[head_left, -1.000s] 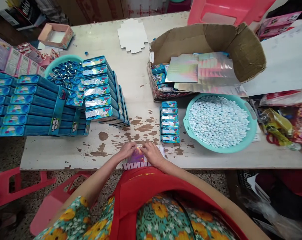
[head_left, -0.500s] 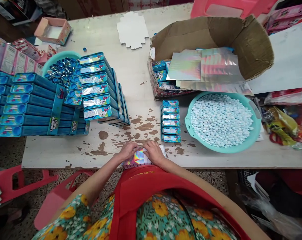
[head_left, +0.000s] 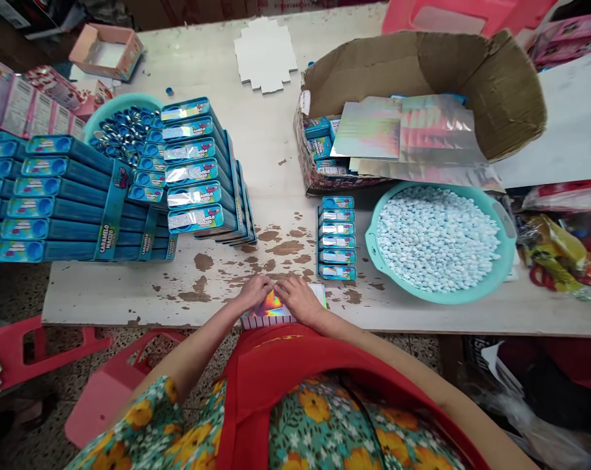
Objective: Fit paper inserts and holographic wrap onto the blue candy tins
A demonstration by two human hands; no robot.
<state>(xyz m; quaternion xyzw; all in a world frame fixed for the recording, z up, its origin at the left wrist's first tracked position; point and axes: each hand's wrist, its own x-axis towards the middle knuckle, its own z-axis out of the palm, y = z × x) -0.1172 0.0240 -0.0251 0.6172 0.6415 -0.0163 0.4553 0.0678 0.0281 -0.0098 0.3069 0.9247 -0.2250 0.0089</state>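
We have both hands low over the near edge of the worktop (head_left: 90,307), the left hand (head_left: 256,292) and right hand (head_left: 298,299) just beside each other, their fingers bent down onto a shiny rainbow sheet (head_left: 271,303). The sheet lies directly under the fingers, over a pale piece with a striped near edge (head_left: 269,321); we cannot tell whether the fingertips pinch the sheet or only press on it, since the hands cover them. If we press unevenly from the two sides, the thin-looking sheet could crease or slide askew. Toward us from the fingers, the red apron (head_left: 276,349) comes right up to the striped edge, so leaning in might nudge the piece out of line. To the right of the fingers stands a short row of blue packs (head_left: 338,241), near enough that a wide swing of the right elbow could knock it over. Farther right, a teal basin (head_left: 452,298) is heaped with pale candies (head_left: 437,241), which a bump could spill. Beyond the fingers to the left, tall stacked blue packs (head_left: 197,173) might topple if the left arm caught their near corner.
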